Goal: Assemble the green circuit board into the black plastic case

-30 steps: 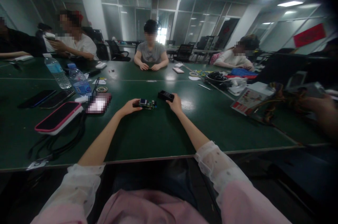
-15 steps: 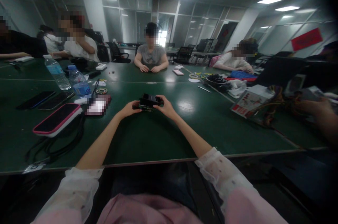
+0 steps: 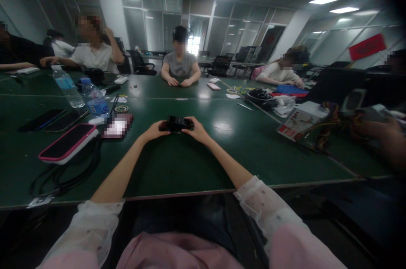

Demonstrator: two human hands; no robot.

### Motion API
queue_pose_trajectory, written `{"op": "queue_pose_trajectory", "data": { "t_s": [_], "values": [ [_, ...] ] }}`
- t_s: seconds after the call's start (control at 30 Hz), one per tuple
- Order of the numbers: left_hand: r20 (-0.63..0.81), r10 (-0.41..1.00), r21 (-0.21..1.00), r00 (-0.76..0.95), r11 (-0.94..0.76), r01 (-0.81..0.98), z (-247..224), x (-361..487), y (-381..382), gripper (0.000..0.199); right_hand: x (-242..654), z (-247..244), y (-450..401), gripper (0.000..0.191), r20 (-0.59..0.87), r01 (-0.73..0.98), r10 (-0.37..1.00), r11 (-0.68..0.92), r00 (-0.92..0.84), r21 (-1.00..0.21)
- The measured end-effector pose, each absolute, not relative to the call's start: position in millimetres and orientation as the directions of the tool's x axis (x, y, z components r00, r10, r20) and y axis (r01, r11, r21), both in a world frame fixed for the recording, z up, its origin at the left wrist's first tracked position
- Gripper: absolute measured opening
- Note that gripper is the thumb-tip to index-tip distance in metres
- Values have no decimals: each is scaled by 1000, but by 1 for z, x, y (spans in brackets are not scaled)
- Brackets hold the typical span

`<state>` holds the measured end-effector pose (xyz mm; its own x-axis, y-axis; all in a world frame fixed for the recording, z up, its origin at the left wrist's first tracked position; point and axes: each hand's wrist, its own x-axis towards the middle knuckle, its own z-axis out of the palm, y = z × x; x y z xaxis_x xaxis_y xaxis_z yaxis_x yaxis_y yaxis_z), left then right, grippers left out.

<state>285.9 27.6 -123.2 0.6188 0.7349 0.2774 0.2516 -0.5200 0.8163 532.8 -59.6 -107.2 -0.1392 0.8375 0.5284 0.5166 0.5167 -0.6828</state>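
Observation:
A small black box-shaped device (image 3: pixel 178 124) is between my two hands, just above or on the green tabletop; I cannot tell which. Its left end is gripped by my left hand (image 3: pixel 155 130), thumb at the near side and fingers curled behind. On the opposite end, my right hand (image 3: pixel 198 130) is closed with thumb and fingers around the corner. Fine details of the device are too dark and small to make out.
Left on the green table (image 3: pixel 177 167) are a pink-edged white case (image 3: pixel 68 144), dark phones (image 3: pixel 42 119) and water bottles (image 3: pixel 94 97). Rightward stand a metal box with wires (image 3: pixel 300 121) and a pen (image 3: pixel 245 107). A person (image 3: pixel 180 64) sits opposite.
The black upper part, raised and tilted over a lower part before, now sits lower and flatter. My right hand has dropped slightly with it. A person at far left has shifted their arms.

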Motion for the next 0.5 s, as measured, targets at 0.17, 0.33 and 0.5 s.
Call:
{"op": "queue_pose_trajectory", "data": {
  "t_s": [0.17, 0.33, 0.5],
  "values": [
    [284, 729, 811, 622, -529, 250, -125, 286, 29, 58, 534, -106, -59, 50, 540, 556, 827, 525, -156, -644],
    [291, 716, 797, 635, -549, 254, -124, 285, 28, 59, 536, -104, -59, 50, 549, 571, 817, 539, -177, -618],
    [279, 726, 794, 629, -543, 275, -123, 285, 28, 58, 536, -105, -57, 52, 534, 551, 828, 529, -170, -645]
  ]
}}
